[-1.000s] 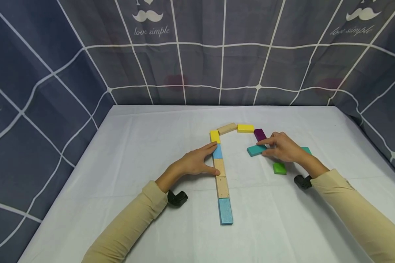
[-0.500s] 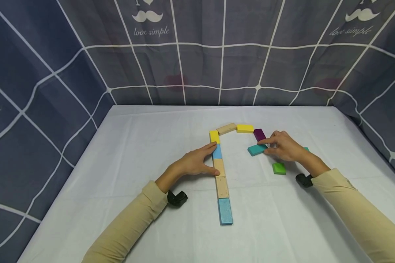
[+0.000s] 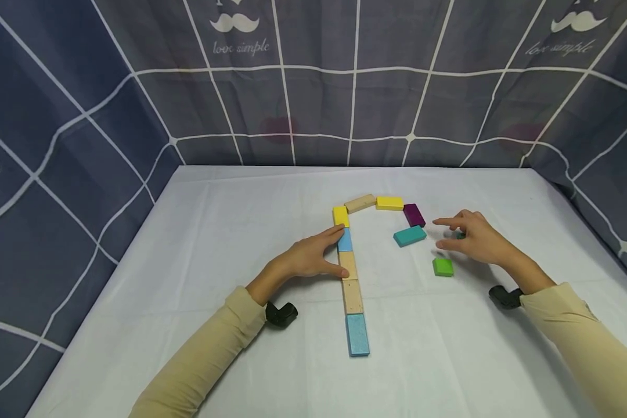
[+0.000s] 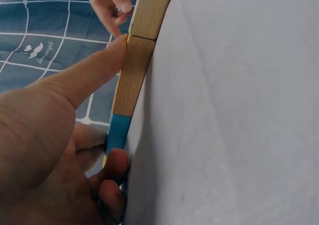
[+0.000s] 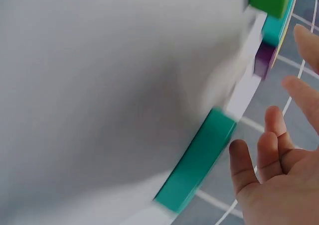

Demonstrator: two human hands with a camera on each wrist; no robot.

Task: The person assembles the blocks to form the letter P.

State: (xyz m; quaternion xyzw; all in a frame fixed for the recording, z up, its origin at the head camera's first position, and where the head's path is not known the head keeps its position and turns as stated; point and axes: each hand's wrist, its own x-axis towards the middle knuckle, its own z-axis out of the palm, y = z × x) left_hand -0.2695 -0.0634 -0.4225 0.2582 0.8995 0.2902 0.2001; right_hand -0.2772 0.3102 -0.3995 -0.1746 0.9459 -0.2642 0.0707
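My left hand (image 3: 310,255) rests against the left side of a row of flat blocks, fingers and thumb spread along it. Its thumb touches a plain wooden block (image 4: 135,75), and its fingertips are at the light blue block (image 3: 346,240). To the right, my right hand (image 3: 475,237) hovers with nothing in it, thumb and index finger apart. Left of its fingertips, a teal block (image 3: 410,235) lies at the lower end of a purple block (image 3: 414,215). Another teal block (image 5: 197,160) is near the right fingers, mostly hidden behind the hand in the head view.
A green block (image 3: 443,267) lies by itself below the right hand. The row continues through a yellow block (image 3: 341,216), a wooden block (image 3: 360,203) and another yellow block (image 3: 389,203). A larger blue block (image 3: 357,335) forms its near end. Dark gridded curtains (image 3: 313,104) border the white table.
My right hand has let go of the teal block beside the purple one and moved right, its fingers parting. That block had shifted slightly right before. My left hand stays put.
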